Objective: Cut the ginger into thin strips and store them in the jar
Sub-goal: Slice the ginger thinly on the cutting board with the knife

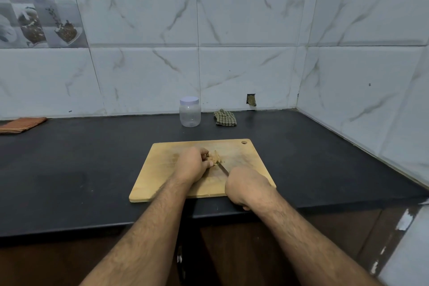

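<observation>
A pale piece of ginger (215, 157) lies on the wooden cutting board (162, 169). My left hand (191, 163) holds it down with curled fingers and thumb. My right hand (247, 184) grips the handle of a knife (222, 168), whose thin blade points up-left into the ginger. The handle is hidden inside my fist. A clear plastic jar (190, 111) with a white lid on it stands upright behind the board, near the wall.
The board sits on a black countertop (81, 169) that ends in a tiled corner on the right. A green checked cloth (225, 118) lies beside the jar. An orange cloth (21, 124) lies at the far left.
</observation>
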The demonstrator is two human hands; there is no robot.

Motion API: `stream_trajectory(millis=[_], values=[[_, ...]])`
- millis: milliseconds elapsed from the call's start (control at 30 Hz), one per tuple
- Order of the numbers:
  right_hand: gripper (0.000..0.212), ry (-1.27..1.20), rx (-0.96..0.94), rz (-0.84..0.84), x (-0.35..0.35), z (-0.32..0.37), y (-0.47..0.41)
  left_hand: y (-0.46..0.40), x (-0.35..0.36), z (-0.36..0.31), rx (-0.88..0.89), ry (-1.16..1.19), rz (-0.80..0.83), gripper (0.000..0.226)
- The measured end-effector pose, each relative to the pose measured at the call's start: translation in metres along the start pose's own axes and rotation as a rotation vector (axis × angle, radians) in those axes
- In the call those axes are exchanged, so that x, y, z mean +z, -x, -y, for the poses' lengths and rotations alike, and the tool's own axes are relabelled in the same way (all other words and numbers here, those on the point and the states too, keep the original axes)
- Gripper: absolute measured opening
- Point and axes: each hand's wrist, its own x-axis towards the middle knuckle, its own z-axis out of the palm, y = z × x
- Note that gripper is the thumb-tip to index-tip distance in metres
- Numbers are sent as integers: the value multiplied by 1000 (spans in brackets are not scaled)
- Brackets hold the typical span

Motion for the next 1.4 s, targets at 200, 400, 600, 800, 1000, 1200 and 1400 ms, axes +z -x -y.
stream_trajectory(millis=[200,400,600,800,1000,1200,1400], values=[[25,-19,13,-47,-2,1,-3,-3,2,1,8,-1,-6,33],[19,-68,12,-47,-5,9,-7,-5,3,2,-14,37,-10,40],[22,-15,33,19,-4,5,1,-5,6,3,-6,52,-20,39],[23,27,43,38,-9,3,8,-2,5,1,-2,63,-8,39],[23,35,44,29,-6,6,7,-2,6,0,-11,62,-5,42],[24,61,39,39,-6,1,8,-2,8,2,-9,58,-42,43],[27,45,18,-75,3,2,-1,0,7,1,15,40,-31,46]])
